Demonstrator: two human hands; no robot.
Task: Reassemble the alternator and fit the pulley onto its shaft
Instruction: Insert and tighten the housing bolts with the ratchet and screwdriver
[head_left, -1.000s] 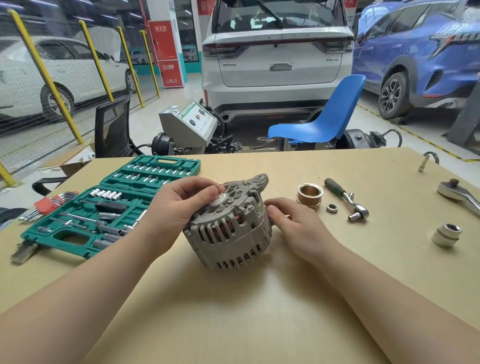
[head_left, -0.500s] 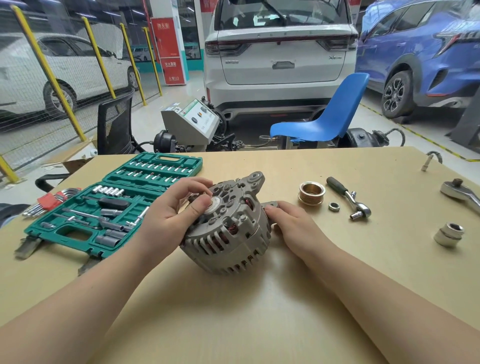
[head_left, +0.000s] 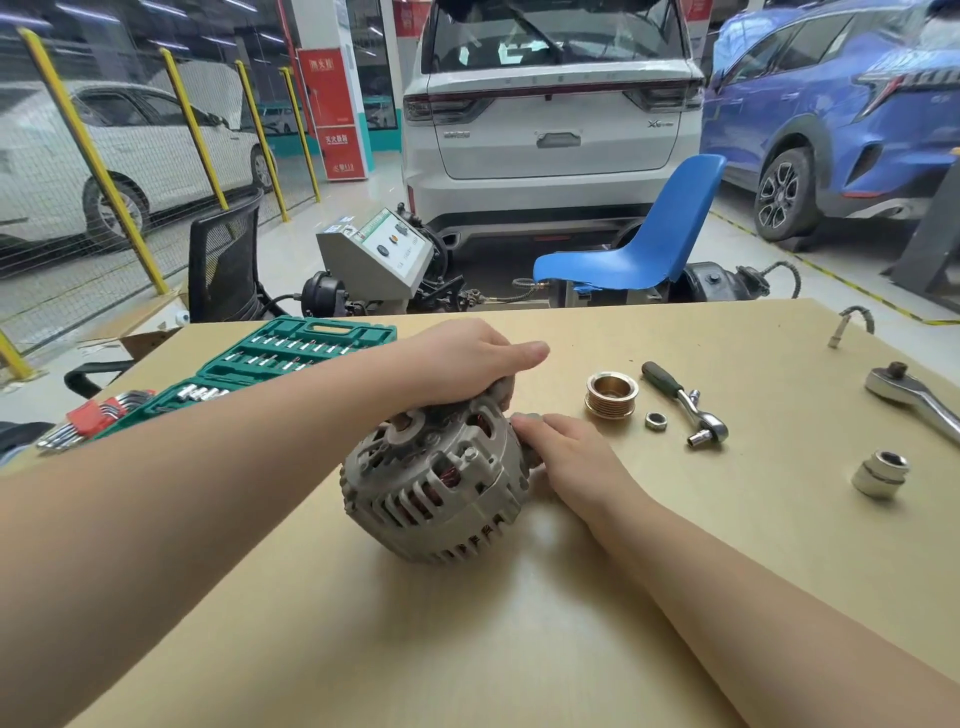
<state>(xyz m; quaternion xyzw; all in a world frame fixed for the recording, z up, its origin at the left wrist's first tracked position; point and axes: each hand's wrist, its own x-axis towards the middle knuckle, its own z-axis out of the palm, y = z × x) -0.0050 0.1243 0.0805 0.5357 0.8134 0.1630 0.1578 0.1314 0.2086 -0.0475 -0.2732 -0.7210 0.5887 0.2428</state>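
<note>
The grey alternator lies tilted on the tan table, its slotted housing toward me and copper windings showing through the vents. My left hand reaches over its far top edge and grips the mounting ear there. My right hand holds the housing's right side, fingers curled around a lug. The brass-coloured grooved pulley stands apart on the table to the right, with a small nut beside it.
A green-handled ratchet lies right of the nut. A larger ratchet and a big socket sit at the far right. An open green socket case and red hex-key set lie at the left. Chairs stand behind the table.
My left hand has moved from the alternator's front face up over its far edge. The alternator has rolled so its face points more upward and left. My right hand has stayed on the right side.
</note>
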